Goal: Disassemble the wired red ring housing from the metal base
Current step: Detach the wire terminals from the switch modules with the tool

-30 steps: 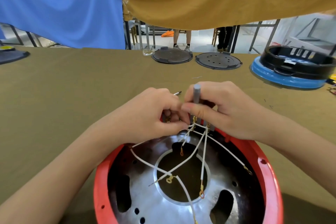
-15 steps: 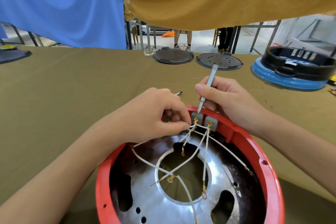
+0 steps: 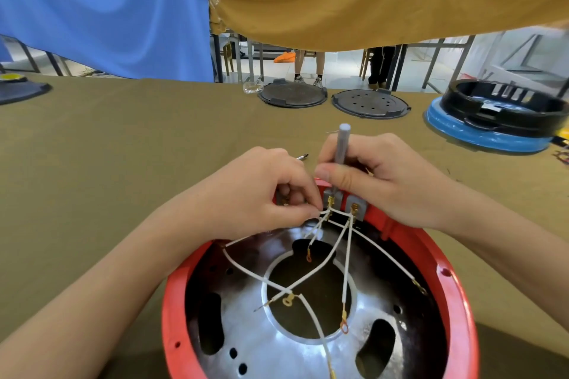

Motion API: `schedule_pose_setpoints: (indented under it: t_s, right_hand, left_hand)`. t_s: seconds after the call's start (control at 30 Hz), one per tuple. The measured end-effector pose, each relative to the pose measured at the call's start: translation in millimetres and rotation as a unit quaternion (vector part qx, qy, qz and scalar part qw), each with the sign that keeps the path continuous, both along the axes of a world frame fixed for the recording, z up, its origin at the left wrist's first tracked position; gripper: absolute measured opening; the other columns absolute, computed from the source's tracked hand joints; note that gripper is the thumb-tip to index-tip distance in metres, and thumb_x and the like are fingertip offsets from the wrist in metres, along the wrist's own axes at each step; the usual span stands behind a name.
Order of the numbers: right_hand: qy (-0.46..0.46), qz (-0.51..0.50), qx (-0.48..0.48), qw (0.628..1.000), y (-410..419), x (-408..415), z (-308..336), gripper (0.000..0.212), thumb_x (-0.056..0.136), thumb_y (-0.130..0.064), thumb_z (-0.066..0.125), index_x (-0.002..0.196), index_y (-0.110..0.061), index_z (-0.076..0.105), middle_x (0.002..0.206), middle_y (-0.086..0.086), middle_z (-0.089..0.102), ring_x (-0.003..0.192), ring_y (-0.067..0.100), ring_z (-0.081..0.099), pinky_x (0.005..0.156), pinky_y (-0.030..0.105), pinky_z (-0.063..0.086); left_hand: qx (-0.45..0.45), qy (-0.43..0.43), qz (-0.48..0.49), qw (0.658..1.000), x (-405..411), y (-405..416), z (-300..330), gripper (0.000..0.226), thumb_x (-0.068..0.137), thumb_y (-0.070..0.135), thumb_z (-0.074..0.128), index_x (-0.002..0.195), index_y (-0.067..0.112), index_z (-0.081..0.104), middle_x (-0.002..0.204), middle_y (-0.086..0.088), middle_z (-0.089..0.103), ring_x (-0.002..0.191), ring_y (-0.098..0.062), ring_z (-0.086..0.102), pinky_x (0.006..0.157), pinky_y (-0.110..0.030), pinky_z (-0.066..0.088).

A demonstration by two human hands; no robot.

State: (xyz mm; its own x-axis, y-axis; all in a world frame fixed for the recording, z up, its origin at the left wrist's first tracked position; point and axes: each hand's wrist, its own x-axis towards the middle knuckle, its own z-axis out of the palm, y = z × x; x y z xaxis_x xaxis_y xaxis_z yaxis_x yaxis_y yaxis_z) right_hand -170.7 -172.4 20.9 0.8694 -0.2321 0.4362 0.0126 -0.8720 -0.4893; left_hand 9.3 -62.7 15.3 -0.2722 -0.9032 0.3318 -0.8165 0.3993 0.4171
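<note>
Red ring [image 3: 458,301] not yet off base [image 3: 277,344]. Right hand [image 3: 378,184] grips screwdriver [image 3: 341,151] at terminal; left hand [image 3: 255,194] pinches wires [image 3: 320,217]. Terminal screws apparently remain.

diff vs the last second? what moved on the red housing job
The right hand swung the grey metal screwdriver from tilted back to upright over the left grey terminal block on the red ring housing, closing in beside the left hand. Unchanged: the left hand pinches the white wires; housing and wires lie as before.
</note>
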Motion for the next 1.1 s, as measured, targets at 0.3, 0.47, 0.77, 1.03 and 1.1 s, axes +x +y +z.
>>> schedule_pose_setpoints:
  t_s: [0.3,0.47,0.77,1.03,1.1]
  right_hand:
    - [-0.051,-0.021,0.288,0.956,-7.6,0.5,-9.4,0.02,0.097,-0.021,0.055,0.08,-0.011,0.056,0.059,-0.013,0.046,0.052,0.002,0.04,0.053,0.01,0.037]
    - [-0.035,-0.037,0.342,0.938,-12.4,0.5,-13.8,0.022,0.095,-0.029,0.056,0.076,-0.017,0.057,0.057,-0.007,0.044,0.052,0.008,0.038,0.055,0.019,0.036]
    - [0.006,-0.022,0.112,0.993,-9.5,0.6,2.4,0.022,0.098,-0.029,0.056,0.082,-0.013,0.06,0.069,-0.005,0.051,0.061,0.007,0.045,0.062,0.019,0.038]
    - [0.029,-0.043,0.353,0.934,-23.0,10.8,-9.6,0.024,0.096,-0.03,0.06,0.075,-0.019,0.06,0.057,-0.001,0.037,0.054,0.014,0.031,0.058,0.03,0.028]
    - [0.033,-0.033,0.389,0.92,-25.0,10.9,-12.1,0.025,0.095,-0.031,0.061,0.072,-0.021,0.06,0.056,-0.002,0.037,0.053,0.015,0.031,0.059,0.032,0.027]
  left_hand:
    - [0.007,-0.009,-0.007,1.0,-1.2,1.1,2.2,0.003,0.082,0.023,0.074,0.083,0.025,0.076,0.068,0.012,0.062,0.075,-0.014,0.056,0.071,-0.03,0.047]
    - [0.008,-0.006,-0.006,1.0,-0.8,1.5,2.2,0.004,0.083,0.021,0.075,0.083,0.025,0.076,0.067,0.013,0.061,0.076,-0.014,0.057,0.071,-0.029,0.046]
    - [0.007,-0.006,-0.01,1.0,0.0,1.0,0.8,0.004,0.082,0.025,0.071,0.085,0.026,0.074,0.069,0.013,0.061,0.078,-0.016,0.056,0.072,-0.03,0.046]
    - [0.024,0.001,-0.013,1.0,0.3,1.6,1.0,0.006,0.085,0.021,0.073,0.087,0.027,0.074,0.071,0.009,0.063,0.081,-0.017,0.055,0.074,-0.034,0.047]
    - [0.027,0.001,-0.015,1.0,0.5,1.3,0.7,0.007,0.086,0.021,0.073,0.088,0.027,0.074,0.071,0.009,0.063,0.081,-0.016,0.055,0.074,-0.033,0.047]
